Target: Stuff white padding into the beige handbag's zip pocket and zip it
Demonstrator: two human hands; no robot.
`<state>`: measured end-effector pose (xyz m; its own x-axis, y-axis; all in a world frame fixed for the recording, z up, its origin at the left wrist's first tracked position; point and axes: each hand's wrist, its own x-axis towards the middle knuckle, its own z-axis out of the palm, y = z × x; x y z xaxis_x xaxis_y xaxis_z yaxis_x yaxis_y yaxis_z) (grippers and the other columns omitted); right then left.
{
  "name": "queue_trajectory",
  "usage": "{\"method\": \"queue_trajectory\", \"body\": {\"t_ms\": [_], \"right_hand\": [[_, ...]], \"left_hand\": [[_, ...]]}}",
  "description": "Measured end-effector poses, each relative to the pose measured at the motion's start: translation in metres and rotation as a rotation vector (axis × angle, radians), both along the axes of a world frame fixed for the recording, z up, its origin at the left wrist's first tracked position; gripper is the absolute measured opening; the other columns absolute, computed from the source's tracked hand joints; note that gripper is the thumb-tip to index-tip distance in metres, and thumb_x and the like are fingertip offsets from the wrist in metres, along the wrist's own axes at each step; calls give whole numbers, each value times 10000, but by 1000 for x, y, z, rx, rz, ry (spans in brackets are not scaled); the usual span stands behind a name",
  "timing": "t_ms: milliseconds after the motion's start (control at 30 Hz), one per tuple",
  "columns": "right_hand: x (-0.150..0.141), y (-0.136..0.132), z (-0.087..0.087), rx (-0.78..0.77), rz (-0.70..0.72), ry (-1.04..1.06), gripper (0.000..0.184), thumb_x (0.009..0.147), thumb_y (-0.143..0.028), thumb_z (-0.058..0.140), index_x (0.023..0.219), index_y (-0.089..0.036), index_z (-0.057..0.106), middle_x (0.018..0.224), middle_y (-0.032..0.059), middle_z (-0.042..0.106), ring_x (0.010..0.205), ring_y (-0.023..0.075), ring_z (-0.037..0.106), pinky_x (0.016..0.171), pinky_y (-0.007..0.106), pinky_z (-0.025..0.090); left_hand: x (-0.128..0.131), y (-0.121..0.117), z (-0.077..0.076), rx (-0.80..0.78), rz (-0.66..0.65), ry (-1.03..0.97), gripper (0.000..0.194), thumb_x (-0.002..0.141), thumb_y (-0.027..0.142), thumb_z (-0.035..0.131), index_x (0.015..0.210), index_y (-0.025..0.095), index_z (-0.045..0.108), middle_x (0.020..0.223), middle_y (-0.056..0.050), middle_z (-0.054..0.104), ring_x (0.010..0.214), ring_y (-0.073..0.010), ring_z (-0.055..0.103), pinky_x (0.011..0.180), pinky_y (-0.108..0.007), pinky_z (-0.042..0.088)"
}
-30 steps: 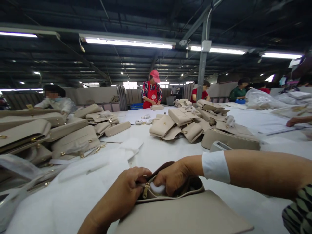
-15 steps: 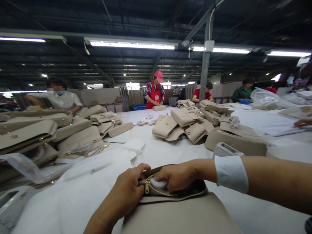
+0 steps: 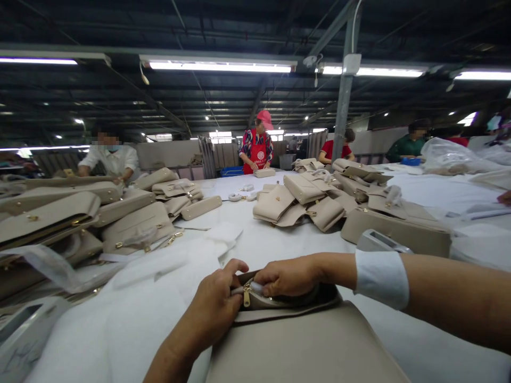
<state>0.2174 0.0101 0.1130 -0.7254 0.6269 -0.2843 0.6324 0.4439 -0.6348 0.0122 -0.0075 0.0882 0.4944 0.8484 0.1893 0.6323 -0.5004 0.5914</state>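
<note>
A beige leather handbag (image 3: 303, 346) lies flat in front of me on the white-covered table (image 3: 275, 242), its zipped top edge facing away. My left hand (image 3: 213, 311) grips the bag's left corner beside the gold zipper pull (image 3: 247, 296). My right hand (image 3: 289, 276), with a white band on the wrist, is closed over the bag's opening and presses a bit of white stuffing (image 3: 255, 288) at the zipper end.
Stacks of beige bags lie at the left (image 3: 59, 213) and in the middle right (image 3: 319, 199). White sheets (image 3: 167, 266) lie ahead of my left hand. Several people work at the table's far side, one in a red apron (image 3: 256, 149). A grey device (image 3: 381, 242) sits behind my right wrist.
My right hand has slid left along the bag's opening toward the zipper pull, and less white stuffing shows. The view has shifted slightly.
</note>
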Motion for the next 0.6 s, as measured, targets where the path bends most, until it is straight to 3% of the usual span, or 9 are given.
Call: {"method": "queue_trajectory", "body": {"t_ms": [167, 300, 400, 600], "right_hand": [[2, -2, 2, 193, 177, -259, 300, 604, -8, 474, 839, -176, 551, 741, -33, 539, 643, 112, 484, 582, 212, 357], [-4, -4, 4, 190, 202, -215, 167, 706, -65, 498, 818, -174, 557, 728, -35, 538, 636, 100, 481, 582, 196, 359], [-11, -7, 3, 240, 143, -212, 50, 779, -182, 516, 779, -168, 564, 702, -31, 526, 604, 92, 460, 559, 196, 342], [-23, -16, -5, 381, -86, -226, 180, 802, -300, 517, 737, -155, 600, 654, -3, 536, 574, 101, 450, 522, 209, 312]], "left_hand": [[0, -1, 3, -75, -66, -63, 330, 717, 103, 466, 1020, 231, 490, 799, 24, 659, 770, -158, 583, 715, -252, 396], [-2, -3, 3, -195, -124, -143, 339, 703, 91, 466, 1014, 221, 500, 768, 35, 659, 707, -137, 592, 652, -224, 406], [-3, -3, 2, -228, -156, -207, 299, 696, 82, 467, 962, 203, 535, 834, 15, 659, 783, -145, 606, 683, -220, 423], [0, 3, -6, -256, -185, -295, 231, 703, 119, 550, 924, 187, 548, 882, -6, 640, 828, -153, 592, 715, -226, 433]]}}
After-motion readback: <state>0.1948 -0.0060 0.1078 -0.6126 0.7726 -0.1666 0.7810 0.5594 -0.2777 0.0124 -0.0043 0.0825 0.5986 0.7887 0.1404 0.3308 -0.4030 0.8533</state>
